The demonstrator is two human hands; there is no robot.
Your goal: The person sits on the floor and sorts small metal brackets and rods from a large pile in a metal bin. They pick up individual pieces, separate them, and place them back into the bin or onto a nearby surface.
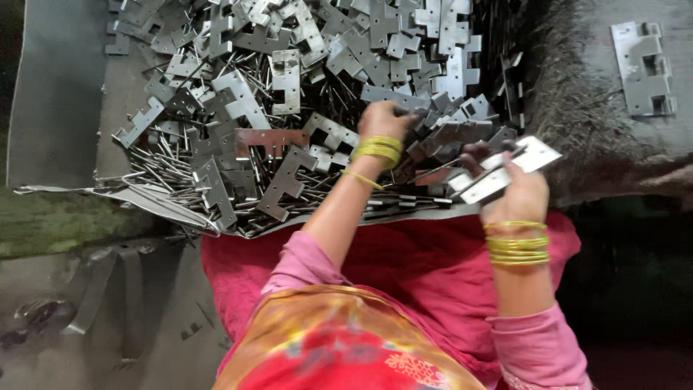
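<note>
head view: left hand [384,119] grips a bracket [410,110] in the pile, right hand [521,193] clasps hinge plates [509,170].

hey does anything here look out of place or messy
One metal hinge plate lies alone on the grey surface at upper right, apart from the heap of plates and pins. The left hand reaches into that heap; the right hand holds plates.

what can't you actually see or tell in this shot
- Left hand, head view: fingertips are buried among the metal hinge plates, so what they grip is hidden.
- Right hand: holds a stack of plates; the count is unclear, since they overlap and blur.
- Thin pins under the pile: too small and tangled to count.
- Pile's far side: cut off by the top edge.
- Lone plate at right: its underside is hidden.
</note>
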